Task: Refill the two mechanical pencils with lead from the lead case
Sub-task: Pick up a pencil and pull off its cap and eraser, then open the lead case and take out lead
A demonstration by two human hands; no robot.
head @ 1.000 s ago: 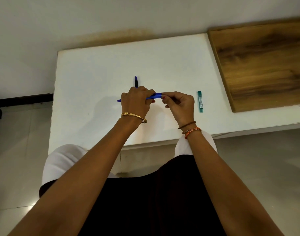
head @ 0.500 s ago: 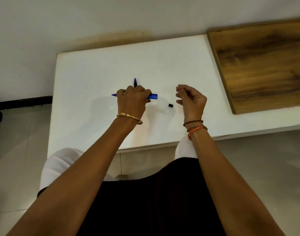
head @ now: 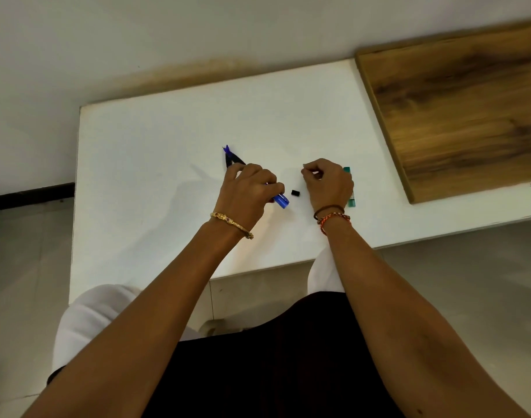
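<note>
gripping a blue pencil (head: 281,200), left hand (head: 246,191); right hand (head: 329,184) curled (contents unclear) beside black cap (head: 295,193), mid-table (head: 155,164)

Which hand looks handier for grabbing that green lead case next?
Probably the right hand: it hovers just beside the green lead case and seems to pinch at most something tiny. The left hand grips the blue pencil, open end toward the case.
</note>
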